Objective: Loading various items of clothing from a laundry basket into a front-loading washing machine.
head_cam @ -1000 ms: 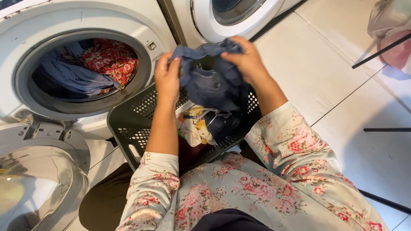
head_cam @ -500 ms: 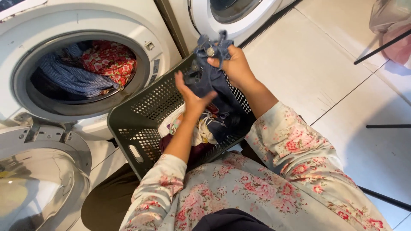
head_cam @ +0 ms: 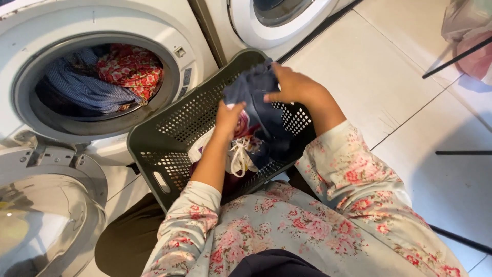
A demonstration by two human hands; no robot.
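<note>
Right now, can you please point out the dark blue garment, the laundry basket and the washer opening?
dark blue garment (head_cam: 252, 88), head view, upper folded part.
laundry basket (head_cam: 154, 154), head view, left perforated wall.
washer opening (head_cam: 20, 87), head view, grey door seal.

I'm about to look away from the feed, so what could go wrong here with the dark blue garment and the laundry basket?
The dark blue garment is bunched between the left hand and right hand, so a hanging end might snag other clothes in the basket. The open washer door sits close beside the left elbow and could get bumped.
</note>
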